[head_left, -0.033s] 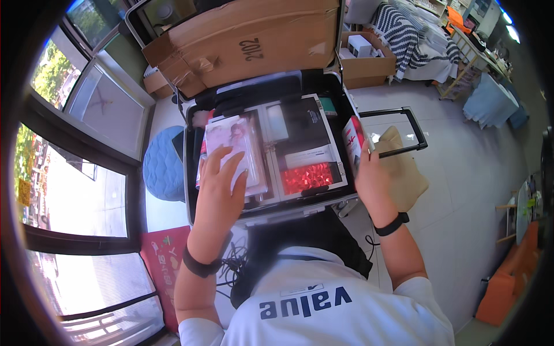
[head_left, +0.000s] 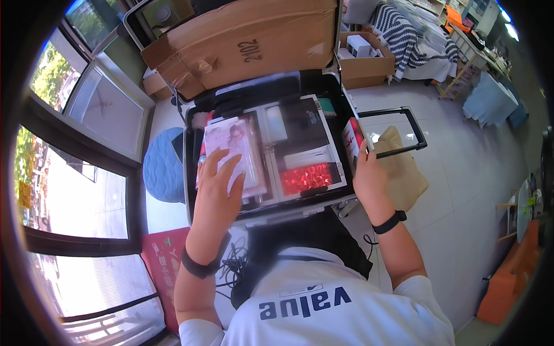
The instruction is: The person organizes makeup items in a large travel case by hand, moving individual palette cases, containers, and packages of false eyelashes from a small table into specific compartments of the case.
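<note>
An open black suitcase [head_left: 271, 218] with a silver rim is packed with flat goods in front of me. Fingers spread, my left hand [head_left: 218, 183] rests over a pale pink-and-white illustrated package [head_left: 234, 138] at its left. Along the right wall, a slim red-and-white box [head_left: 352, 135] stands on edge. My right hand [head_left: 370, 176] is closed at its near end, beside the rim; part of the grip is hidden. Between the hands lies a large flat case [head_left: 306, 128] with black, white and shiny red faceted panels [head_left: 306, 179].
A brown cardboard sheet [head_left: 248, 49] leans inside the raised lid. The black pull handle [head_left: 412, 130] sticks out right, above a beige bag [head_left: 404, 173]. A blue quilted stool [head_left: 164, 164] is at left. An open carton [head_left: 372, 69] stands behind; cables [head_left: 234, 266] lie near me.
My left hand has shifted very slightly toward me and to the left. My right hand stays at the red-and-white box with hardly any movement.
</note>
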The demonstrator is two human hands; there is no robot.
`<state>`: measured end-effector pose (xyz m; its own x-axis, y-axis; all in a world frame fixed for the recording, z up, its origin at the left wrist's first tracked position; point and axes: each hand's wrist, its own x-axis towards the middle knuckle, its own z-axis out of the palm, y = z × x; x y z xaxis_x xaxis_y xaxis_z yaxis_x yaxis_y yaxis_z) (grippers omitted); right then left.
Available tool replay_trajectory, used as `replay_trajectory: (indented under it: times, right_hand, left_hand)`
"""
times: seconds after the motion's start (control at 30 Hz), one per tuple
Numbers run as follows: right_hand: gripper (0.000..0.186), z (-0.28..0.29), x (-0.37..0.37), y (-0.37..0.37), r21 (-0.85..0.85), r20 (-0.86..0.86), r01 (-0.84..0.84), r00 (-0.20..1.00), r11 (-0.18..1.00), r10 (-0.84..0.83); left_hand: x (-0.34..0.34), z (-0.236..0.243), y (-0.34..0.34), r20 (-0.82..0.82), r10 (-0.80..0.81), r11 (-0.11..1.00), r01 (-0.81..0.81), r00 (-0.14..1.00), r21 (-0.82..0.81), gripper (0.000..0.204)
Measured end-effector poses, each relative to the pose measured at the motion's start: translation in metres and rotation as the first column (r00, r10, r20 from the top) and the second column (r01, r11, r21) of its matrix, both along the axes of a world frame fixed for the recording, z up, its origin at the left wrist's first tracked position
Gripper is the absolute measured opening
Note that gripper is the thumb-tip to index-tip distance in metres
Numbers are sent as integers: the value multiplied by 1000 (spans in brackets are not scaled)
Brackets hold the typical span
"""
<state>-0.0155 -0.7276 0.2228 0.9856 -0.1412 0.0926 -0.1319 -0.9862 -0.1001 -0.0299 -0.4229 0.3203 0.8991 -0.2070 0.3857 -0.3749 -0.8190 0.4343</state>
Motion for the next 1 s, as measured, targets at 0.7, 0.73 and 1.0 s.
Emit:
replay_trajectory:
  times: [0.7,0.73,1.0]
  right_hand:
    - [32,-23,9,-20,-174,287,-27,955,984,77]
    - [32,-16,7,-16,-167,282,-32,956,985,79]
    - [41,38,-7,69,927,50,-257,806,273,590]
  left_hand:
    - [-10,-41,42,-152,87,996,-84,985,27,65]
    - [-10,-47,47,-157,92,996,-88,983,34,65]
    - [-4,-69,57,-335,17,960,-109,942,-259,67]
